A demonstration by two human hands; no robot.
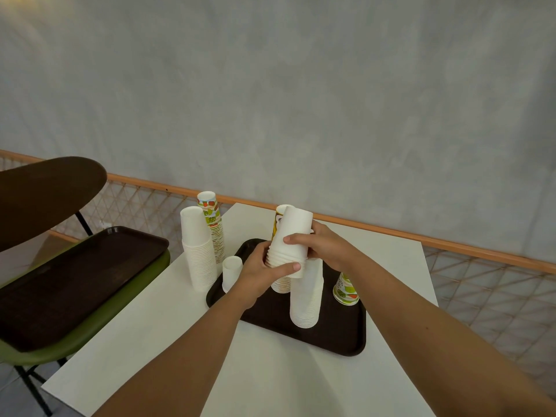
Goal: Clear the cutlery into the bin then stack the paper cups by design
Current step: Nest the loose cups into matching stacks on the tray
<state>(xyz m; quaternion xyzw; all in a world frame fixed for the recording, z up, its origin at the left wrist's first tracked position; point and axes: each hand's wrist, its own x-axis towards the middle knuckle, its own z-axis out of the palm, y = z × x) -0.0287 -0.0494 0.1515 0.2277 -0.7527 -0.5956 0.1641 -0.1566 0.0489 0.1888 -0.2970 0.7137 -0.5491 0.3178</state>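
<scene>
Both my hands hold a short stack of plain white paper cups (293,236), upside down, above a dark brown tray (340,332). My left hand (261,272) grips its lower rims. My right hand (325,248) wraps its upper part. Under it on the tray stands a taller white stack (305,299). A yellow patterned stack (278,219) rises behind, mostly hidden. A single fruit-print cup (346,290) stands at the tray's right. A lone white cup (231,273) sits at the tray's left edge.
On the white table (168,344), left of the tray, stand a tall white stack (197,248) and a fruit-print stack (212,224). A green chair (90,329) at the left carries another brown tray (75,278). A mesh railing (451,245) runs behind the table.
</scene>
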